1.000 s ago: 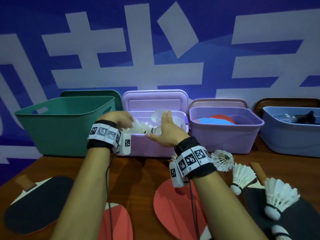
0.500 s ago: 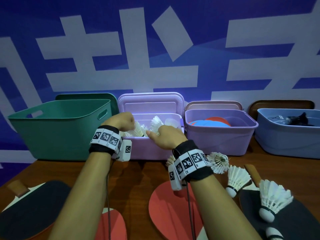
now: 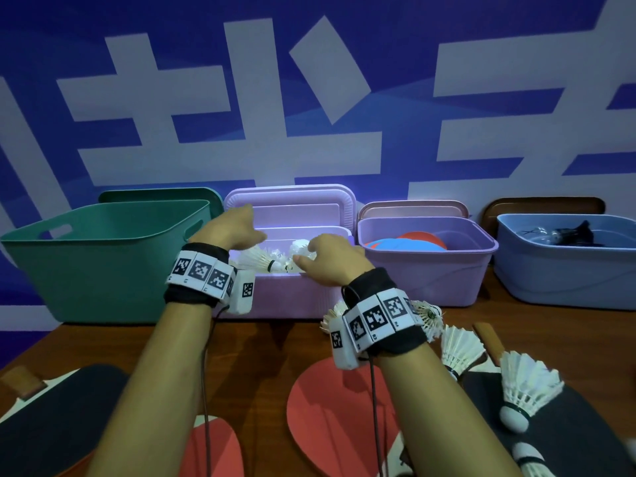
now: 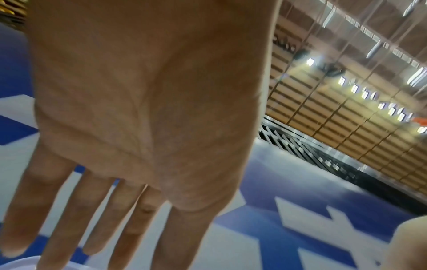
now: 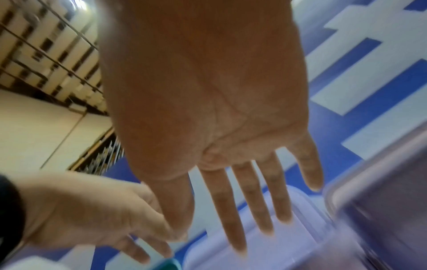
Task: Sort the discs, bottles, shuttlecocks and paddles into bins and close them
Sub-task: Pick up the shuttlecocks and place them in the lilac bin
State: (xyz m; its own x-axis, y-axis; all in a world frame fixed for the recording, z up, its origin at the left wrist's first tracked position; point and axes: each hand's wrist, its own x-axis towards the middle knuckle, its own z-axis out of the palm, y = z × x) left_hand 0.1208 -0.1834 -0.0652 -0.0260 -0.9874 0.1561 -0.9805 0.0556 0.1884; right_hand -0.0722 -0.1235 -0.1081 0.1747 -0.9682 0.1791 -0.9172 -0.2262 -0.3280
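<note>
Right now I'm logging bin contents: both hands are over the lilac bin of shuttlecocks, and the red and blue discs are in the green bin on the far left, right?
Not quite. The head view shows the red and blue discs in the purple bin, right of the lilac bin. Both the left hand and right hand are over the lilac bin of shuttlecocks.

Green bin [image 3: 103,263]; lilac bin [image 3: 285,297]; white shuttlecocks [image 3: 530,383]

Right hand [image 5: 208,95] fingers straight above lilac lid [image 5: 265,243]; left hand [image 5: 92,215] beside.

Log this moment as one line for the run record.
stage: shuttlecock sorting | left hand: open, empty | right hand: open, empty | both over pink bin | shuttlecocks inside | lid off
</note>
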